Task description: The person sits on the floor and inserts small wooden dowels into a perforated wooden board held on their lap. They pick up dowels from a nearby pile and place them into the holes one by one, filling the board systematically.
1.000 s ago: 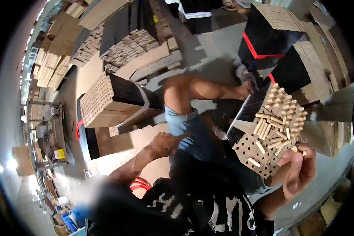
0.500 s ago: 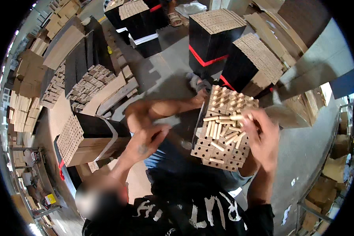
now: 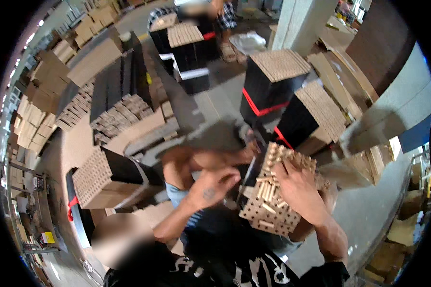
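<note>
Right now our right hand (image 3: 299, 191) lies flat on the perforated cardboard block (image 3: 273, 201), fingers (image 3: 292, 167) spread and loosely curved over its top face, palm pressing on the short tan tubes (image 3: 268, 189) that stick out of its holes. Our left hand (image 3: 213, 186) hovers just beside the block's left edge, fingers half curled and a little apart; we cannot tell whether the fingertips touch the block or pinch a tube.

Half a second ago our right hand gripped the block's right edge from the side; it has since slid up onto the top face. Our left hand, which was lower and farther left, has risen and come close to the block. The block itself now sits nearer the middle of the view and looks more tilted.

The block sits in front of our chest, tilted, its holed face turned toward us. It is light brown, pierced by a regular grid of round holes, some holding tubes that jut out at loose angles, others bare. Behind it crouches another person (image 3: 201, 158), and beyond stand black bundles with red straps (image 3: 268, 91) on the concrete floor (image 3: 220, 100).
</note>
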The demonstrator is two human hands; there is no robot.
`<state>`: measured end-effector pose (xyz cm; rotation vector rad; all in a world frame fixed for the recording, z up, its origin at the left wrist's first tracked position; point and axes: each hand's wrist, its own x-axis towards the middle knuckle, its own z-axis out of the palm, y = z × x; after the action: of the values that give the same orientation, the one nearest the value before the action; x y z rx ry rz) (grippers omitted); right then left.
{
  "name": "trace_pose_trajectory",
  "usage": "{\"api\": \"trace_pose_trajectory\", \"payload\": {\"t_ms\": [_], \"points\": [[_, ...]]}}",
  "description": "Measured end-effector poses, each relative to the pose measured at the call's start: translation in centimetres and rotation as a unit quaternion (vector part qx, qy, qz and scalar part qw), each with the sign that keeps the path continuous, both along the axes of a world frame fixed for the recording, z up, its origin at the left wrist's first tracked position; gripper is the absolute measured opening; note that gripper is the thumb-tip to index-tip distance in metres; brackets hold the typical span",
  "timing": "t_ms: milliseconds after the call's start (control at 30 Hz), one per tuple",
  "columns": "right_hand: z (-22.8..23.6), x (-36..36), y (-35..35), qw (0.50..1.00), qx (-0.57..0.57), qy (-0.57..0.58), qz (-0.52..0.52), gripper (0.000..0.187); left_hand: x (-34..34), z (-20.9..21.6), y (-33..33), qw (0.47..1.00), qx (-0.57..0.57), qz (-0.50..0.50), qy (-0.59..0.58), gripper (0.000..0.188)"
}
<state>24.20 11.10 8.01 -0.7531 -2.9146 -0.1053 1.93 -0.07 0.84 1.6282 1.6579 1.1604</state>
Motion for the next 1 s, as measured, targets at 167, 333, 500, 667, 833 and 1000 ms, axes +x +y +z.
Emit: {"api": "trace_pose_trajectory", "payload": {"t_ms": [167,333,500,667,833,1000], "points": [[-0.3,-0.9,0.8,0.998,-0.045,-0.051,0.015,0.028,-0.7,-0.6,-0.5,1.0,-0.009,0.008,-0.022,0.013],[-0.3,-1.2,1.1,0.998,-0.037,-0.047,0.03,0.024,-0.2,0.0,-0.5,0.999,-0.038,-0.02,-0.019,0.017],[-0.7,-0.4,1.3,0.997,-0.076,-0.023,-0.005,0.021,-0.3,-2.4,-2.2,0.996,-0.034,-0.076,0.006,0.02],[-0.2,0.0,1.0,0.992,-0.107,-0.002,-0.07,0.021,-1.2,-4.1,-5.6,0.977,-0.136,-0.166,0.006,0.018],[-0.8,-0.8,1.1,0.996,-0.089,0.011,-0.028,0.02,-1.9,-7.2,-9.4,0.952,-0.206,-0.225,-0.008,0.025],[-1.5,0.9,1.3,0.972,-0.2,0.069,-0.102,0.013,3.4,-12.6,-14.8,0.879,-0.314,-0.321,0.158,0.033]]}}
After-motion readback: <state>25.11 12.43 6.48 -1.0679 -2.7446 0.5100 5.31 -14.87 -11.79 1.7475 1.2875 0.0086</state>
